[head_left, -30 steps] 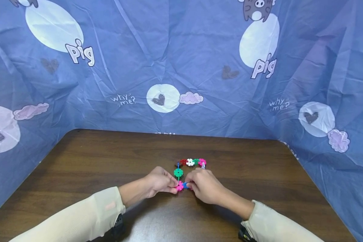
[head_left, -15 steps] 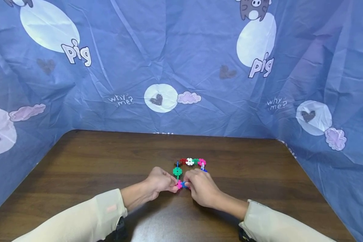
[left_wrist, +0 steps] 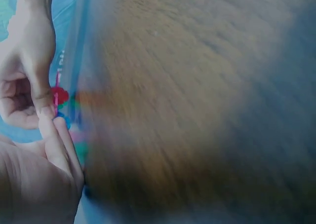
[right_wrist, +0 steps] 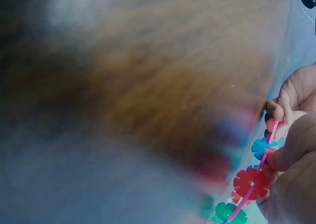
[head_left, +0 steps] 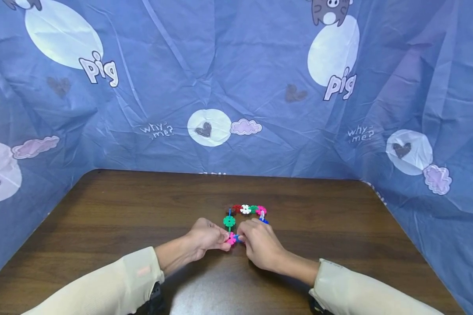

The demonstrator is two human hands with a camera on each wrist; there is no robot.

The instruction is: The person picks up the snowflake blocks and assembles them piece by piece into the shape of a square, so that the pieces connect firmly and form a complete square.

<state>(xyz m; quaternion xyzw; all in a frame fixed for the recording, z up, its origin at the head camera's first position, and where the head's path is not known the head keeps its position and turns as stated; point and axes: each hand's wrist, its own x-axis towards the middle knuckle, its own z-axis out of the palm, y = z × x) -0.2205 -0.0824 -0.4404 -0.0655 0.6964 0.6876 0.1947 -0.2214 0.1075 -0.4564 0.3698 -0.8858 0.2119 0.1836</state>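
Notched plastic flower discs are joined into a frame-like chain on the table. My left hand (head_left: 206, 239) pinches a pink disc (head_left: 231, 239) at the near left corner between thumb and fingers. Close beside it, my right hand (head_left: 262, 246) pinches the chain at a blue disc (head_left: 238, 238), which its fingers partly cover. A green disc (head_left: 229, 221) lies on the left side of the chain. In the right wrist view, a red disc (right_wrist: 252, 183) and a green disc (right_wrist: 230, 212) follow along the chain below the right thumb. The right hand hides part of the near side.
The far side of the chain has a red disc (head_left: 237, 208), a white disc (head_left: 245, 209) and a pink disc (head_left: 261, 211). All of it rests on a brown wooden table (head_left: 142, 197). Behind hangs a blue printed cloth (head_left: 150, 100).
Both hands and the chain have shifted slightly left and away, partly along with the head view. A dark blue disc on the right side now shows more beyond the right hand.
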